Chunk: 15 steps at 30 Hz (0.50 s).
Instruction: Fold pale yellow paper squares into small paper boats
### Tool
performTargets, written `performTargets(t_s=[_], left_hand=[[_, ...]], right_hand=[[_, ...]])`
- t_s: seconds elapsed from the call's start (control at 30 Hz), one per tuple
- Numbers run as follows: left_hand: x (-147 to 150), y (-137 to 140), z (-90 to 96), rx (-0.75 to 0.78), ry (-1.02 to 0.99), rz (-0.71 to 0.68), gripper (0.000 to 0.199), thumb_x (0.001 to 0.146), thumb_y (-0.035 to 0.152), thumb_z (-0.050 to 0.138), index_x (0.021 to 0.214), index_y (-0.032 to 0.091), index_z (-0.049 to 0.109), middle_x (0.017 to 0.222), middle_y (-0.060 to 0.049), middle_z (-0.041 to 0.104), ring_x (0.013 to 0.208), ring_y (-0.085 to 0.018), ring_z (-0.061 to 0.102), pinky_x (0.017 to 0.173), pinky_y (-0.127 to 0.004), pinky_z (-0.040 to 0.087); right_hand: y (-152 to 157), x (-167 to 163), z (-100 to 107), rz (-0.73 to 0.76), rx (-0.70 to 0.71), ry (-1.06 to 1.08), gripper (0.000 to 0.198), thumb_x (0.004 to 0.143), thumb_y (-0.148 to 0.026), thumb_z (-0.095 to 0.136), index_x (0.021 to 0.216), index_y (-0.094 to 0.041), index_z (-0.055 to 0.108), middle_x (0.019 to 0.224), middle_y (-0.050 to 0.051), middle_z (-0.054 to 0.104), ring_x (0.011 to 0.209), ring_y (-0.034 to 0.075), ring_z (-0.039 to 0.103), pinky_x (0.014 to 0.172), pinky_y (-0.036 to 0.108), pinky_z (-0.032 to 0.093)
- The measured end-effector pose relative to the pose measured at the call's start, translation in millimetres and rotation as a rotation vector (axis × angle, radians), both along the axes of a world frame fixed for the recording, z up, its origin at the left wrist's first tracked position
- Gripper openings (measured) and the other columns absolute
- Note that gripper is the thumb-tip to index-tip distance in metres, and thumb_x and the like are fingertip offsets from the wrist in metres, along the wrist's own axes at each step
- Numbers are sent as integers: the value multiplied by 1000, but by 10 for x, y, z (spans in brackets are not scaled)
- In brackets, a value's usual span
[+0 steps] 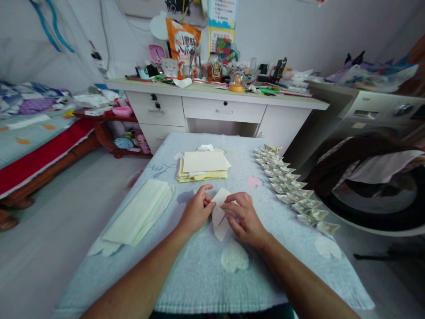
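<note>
Between my hands a small folded piece of white paper stands in a pointed shape over the cloth-covered table. My left hand pinches its left edge between thumb and forefinger. From the right, my right hand has its fingertips on the paper, with thumb and fingers bent around its edge. Just beyond lies a stack of cream and yellow paper sheets. To the left rests a pile of long pale paper. Folded paper boats stand in rows along the right side.
A patterned light blue cloth covers the table. Behind it is a white desk crowded with a snack bag, a jar and small items. A washing machine stands right; a bed is left.
</note>
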State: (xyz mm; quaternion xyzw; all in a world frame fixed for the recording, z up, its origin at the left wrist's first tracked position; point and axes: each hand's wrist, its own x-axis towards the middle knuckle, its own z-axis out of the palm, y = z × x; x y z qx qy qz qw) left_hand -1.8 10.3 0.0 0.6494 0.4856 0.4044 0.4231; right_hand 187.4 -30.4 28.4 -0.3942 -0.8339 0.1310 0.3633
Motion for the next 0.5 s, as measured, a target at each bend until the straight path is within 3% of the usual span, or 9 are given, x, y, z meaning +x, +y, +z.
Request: performTargets(t_s=[0.1, 0.3, 0.5], left_hand=[[-15, 32, -11, 48, 157, 22, 48, 77, 15, 57, 123, 22, 45, 70, 6, 56, 63, -12, 54, 63, -24, 41], [-44, 68, 7, 192, 462, 66, 43, 75, 12, 60, 116, 21, 52, 77, 2, 61, 79, -17, 56, 76, -29, 42], [-126, 84, 2, 255, 694, 135, 13, 73, 30, 69, 84, 22, 64, 91, -3, 61, 90, -23, 52, 80, -35, 37]], right_hand=[[-19, -72, 4, 115, -44, -147, 34, 83, -18, 53, 116, -23, 59, 109, 6, 58, 103, 24, 45, 92, 44, 31], [-23, -142, -11, 120, -105, -342, 30, 87, -30, 55, 115, -21, 62, 105, 7, 60, 101, 24, 43, 93, 44, 27], [-29, -156, -15, 105, -126, -396, 32, 90, -37, 53, 117, -22, 61, 108, 7, 59, 102, 25, 41, 95, 44, 25]])
